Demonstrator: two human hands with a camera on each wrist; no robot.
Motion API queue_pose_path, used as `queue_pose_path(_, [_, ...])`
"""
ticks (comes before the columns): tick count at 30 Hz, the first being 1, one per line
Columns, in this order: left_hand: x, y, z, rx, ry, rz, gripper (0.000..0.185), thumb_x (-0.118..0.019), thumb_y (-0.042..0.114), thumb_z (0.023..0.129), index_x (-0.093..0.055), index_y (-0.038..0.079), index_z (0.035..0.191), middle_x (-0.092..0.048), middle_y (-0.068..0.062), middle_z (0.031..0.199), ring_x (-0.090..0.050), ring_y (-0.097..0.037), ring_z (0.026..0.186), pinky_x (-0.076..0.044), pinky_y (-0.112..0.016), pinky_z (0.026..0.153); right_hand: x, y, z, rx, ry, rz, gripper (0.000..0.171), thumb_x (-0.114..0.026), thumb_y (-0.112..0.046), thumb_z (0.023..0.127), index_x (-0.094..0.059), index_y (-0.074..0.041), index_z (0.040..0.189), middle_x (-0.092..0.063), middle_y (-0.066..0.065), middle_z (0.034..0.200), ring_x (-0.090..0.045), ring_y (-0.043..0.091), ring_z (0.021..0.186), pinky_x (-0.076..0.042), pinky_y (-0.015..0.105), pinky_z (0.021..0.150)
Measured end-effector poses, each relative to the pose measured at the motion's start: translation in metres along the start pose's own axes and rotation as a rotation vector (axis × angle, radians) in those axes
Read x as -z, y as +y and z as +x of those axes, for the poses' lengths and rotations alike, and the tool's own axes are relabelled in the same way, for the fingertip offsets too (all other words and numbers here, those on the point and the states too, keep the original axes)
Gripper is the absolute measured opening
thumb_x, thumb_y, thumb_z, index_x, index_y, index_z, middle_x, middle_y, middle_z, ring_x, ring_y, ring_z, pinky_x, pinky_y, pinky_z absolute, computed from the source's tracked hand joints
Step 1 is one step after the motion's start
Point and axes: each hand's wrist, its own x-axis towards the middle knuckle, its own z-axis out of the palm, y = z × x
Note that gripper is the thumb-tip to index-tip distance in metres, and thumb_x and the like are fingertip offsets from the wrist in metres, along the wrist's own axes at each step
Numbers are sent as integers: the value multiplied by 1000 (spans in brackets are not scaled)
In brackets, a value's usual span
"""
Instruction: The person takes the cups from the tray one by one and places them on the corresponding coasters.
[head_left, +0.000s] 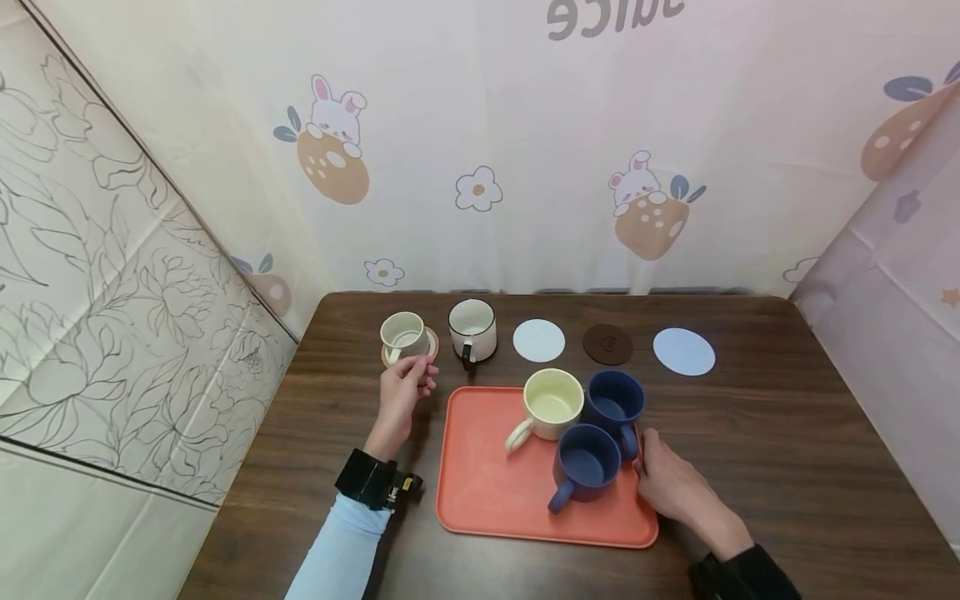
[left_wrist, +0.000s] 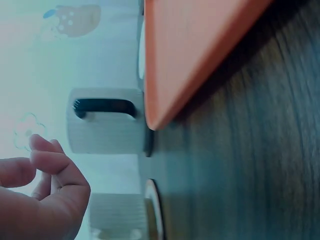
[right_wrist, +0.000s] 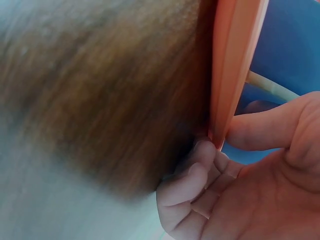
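Nearest the lens, low in the head view: right hand [head_left: 673, 487] at the lower right, clamped on the right edge of the orange tray [head_left: 480, 475]. Right wrist view confirms it: thumb over the rim, curled fingers [right_wrist: 192, 175] tucked under the rim. Holds the tray, not a mug.

Risks, judged from this pose:
- Tilting likely if lifted by this one edge; three mugs crowd the tray's right half, namely a cream mug [head_left: 551, 406] and two dark blue mugs [head_left: 613, 400] [head_left: 587, 463], apparently touching. Could slide, clink or tip.
- Thumb sits just beside the nearer blue mug; could nudge it on any shift of grip.
- Dragging instead of lifting could push the tray's upper left corner toward the white mug with the black handle [head_left: 472, 330].

Left hand [head_left: 405, 392], left of centre: wrist straight, forearm rising from the bottom edge, fingers loosely curled, holding nothing. Hovers just below the small cream mug [head_left: 402, 335] on its brown coaster [head_left: 430, 347], near it, contact not evident. Careless reach could knock that mug off the coaster.

Further up, right of the white mug: white coaster [head_left: 538, 340], dark brown coaster [head_left: 607, 344], pale blue coaster [head_left: 683, 351], all bare on the dark wooden table [head_left: 787, 433].
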Motion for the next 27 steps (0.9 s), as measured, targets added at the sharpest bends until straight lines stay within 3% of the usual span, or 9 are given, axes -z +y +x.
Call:
queue_pose_path(3, [-2,5,-13,-29,-23,62,25,-56,12,110,-68,-10,115,-71,-19,97,-61,-12,68,-49,-24,62,0,0,0,5,5,-2,26,-55,-8,102,-44,7,122,-53,13,95,-57,28,81,-48,42,68])
queue_pose_path(7, [-9,10,-31,-75,-118,159,26,-59,11,109,-68,-13,113,-71,-19,95,-61,-16,68,-49,-25,62,-1,2,-2,25,4,0,26,-55,-9,103,-45,6,121,-53,14,96,-57,27,81,-49,43,69])
queue_pose_path(9, [-13,11,-40,-84,-187,206,24,-61,10,108,-70,-12,111,-72,-18,93,-61,-19,69,-49,-26,62,0,3,-2,37,0,3,26,-55,-10,104,-45,6,121,-54,15,98,-57,27,82,-49,43,70])
queue_pose_path(12, [-21,11,-55,-81,-345,312,24,-63,12,107,-72,-9,110,-71,-15,90,-61,-23,71,-49,-27,62,1,4,-2,67,-2,3,27,-55,-9,104,-44,8,122,-54,17,102,-58,28,86,-50,44,72])
queue_pose_path(15, [-31,9,-67,-117,-493,445,25,-62,17,108,-75,-4,109,-68,-10,82,-59,-19,68,-47,-26,61,2,5,-1,84,8,7,27,-54,-7,104,-43,8,123,-55,18,103,-58,29,88,-50,45,72])
queue_pose_path(17, [-37,7,-73,-148,-555,506,25,-63,19,107,-75,-3,109,-65,-7,75,-57,-18,66,-44,-25,59,1,7,0,88,14,12,27,-53,-7,104,-43,9,123,-55,18,103,-57,29,88,-50,45,72])
queue_pose_path(20, [-45,3,-77,-158,-587,550,23,-63,19,107,-77,1,109,-61,-4,69,-57,-18,64,-43,-24,58,2,8,1,81,9,34,29,-52,-7,104,-42,10,124,-55,17,102,-57,28,87,-50,44,72])
queue_pose_path(25, [-55,-5,-78,-112,-610,525,21,-63,18,107,-77,3,114,-66,-20,74,-60,-31,67,-41,-24,58,3,10,2,54,-27,99,32,-53,-9,104,-42,11,127,-54,14,98,-57,24,83,-50,41,69])
queue_pose_path(27, [-57,-7,-77,-98,-616,530,21,-63,19,107,-77,4,114,-66,-25,77,-58,-28,65,-39,-24,58,3,10,3,46,-38,120,33,-54,-8,104,-42,11,128,-54,13,97,-57,23,82,-50,40,69])
